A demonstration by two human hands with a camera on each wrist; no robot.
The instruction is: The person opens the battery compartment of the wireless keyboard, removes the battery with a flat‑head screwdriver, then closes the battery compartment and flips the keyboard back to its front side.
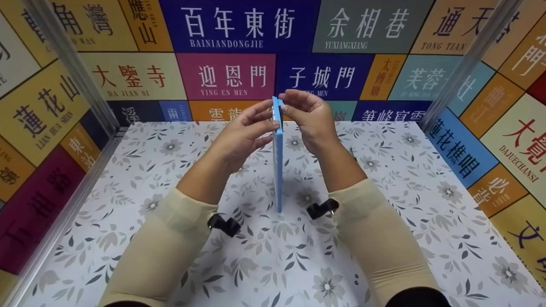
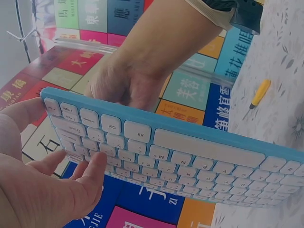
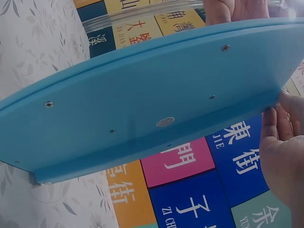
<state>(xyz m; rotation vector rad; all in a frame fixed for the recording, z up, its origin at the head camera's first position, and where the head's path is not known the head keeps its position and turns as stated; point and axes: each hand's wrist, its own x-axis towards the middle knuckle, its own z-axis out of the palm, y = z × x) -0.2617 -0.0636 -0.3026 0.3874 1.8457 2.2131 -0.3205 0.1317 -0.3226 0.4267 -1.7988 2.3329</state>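
A light-blue keyboard (image 1: 278,170) with white keys stands upright on one short end on the table. My left hand (image 1: 249,134) is at its upper end on the key side; in the left wrist view that hand (image 2: 57,185) grips the edge, with fingertips against the keys. On the back side, my right hand (image 1: 311,119) pinches the top corner. The right wrist view shows the keyboard's blue back (image 3: 142,95) with several small screws and a round label, and my right hand (image 3: 287,156) holding its raised edge at one end.
A screwdriver (image 2: 259,95) with a yellow handle lies on the table, beyond the keyboard in the left wrist view. A white flower-patterned cloth (image 1: 170,256) covers the table. Panels with large printed characters (image 1: 239,25) enclose the back and sides.
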